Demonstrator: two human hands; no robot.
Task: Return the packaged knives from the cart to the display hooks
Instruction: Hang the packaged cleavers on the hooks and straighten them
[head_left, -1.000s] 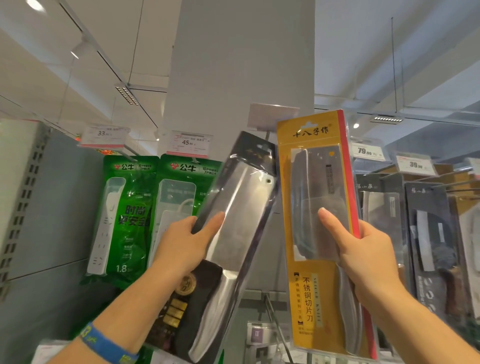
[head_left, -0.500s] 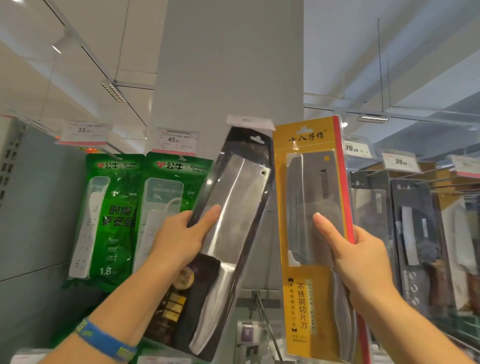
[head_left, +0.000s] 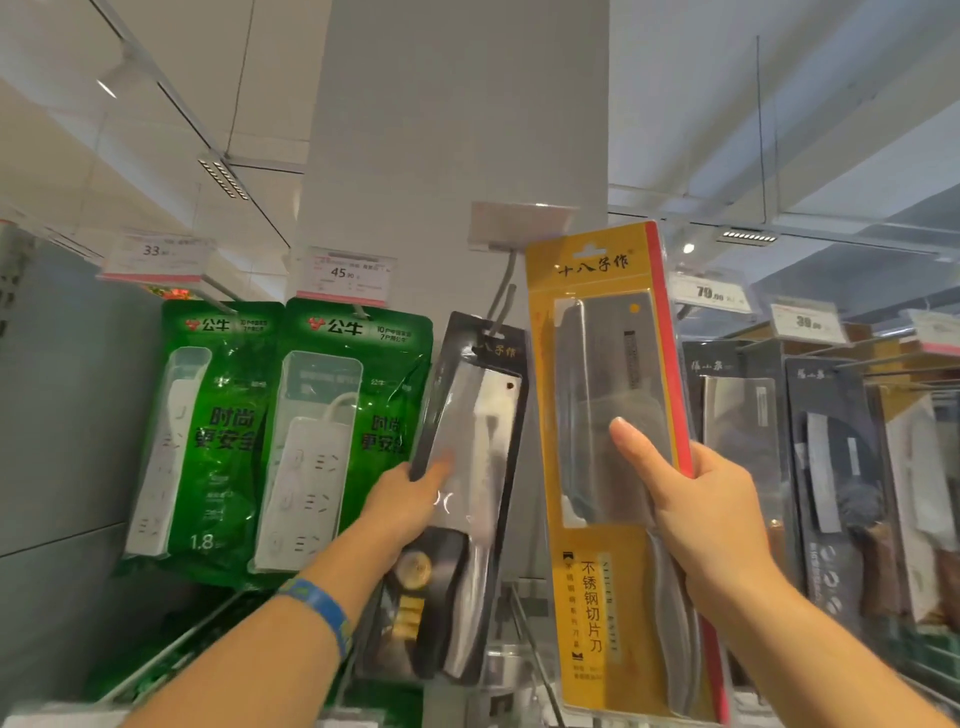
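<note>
1. Two packaged knives are held up, one per hand. The black-packaged knife (head_left: 470, 457) is a long, flat dark card under glossy clear film, with a broad shiny steel blade and a dark handle bearing a gold seal. The yellow-packaged knife (head_left: 597, 270) is a stiff yellow card with a red strip down its right edge and a clear blister over a rectangular cleaver.
2. The left hand (head_left: 410, 501) grips the black pack's left edge, thumb pressed flat on the film; a blue wristband (head_left: 322, 608) circles that wrist.
3. The right hand (head_left: 711, 514) clasps the yellow pack's right edge, thumb laid across the blister.
4. One grey wire display hook (head_left: 503, 296) slants down from a blank label holder (head_left: 519, 226); its tip meets the black pack's top, tilted right. Whether it is threaded through cannot be told. The yellow pack is just right of the hook, upright and off it.
5. Two crinkly green power-strip packs (head_left: 218, 426) hang at left, beside the black pack.
6. Four price labels show 33, 45, 79 and 39.
7. Dark knife packs (head_left: 831, 467) hang at right, partly hidden by the yellow pack and right hand.
8. One white pillar (head_left: 457, 130) rises behind.
</note>
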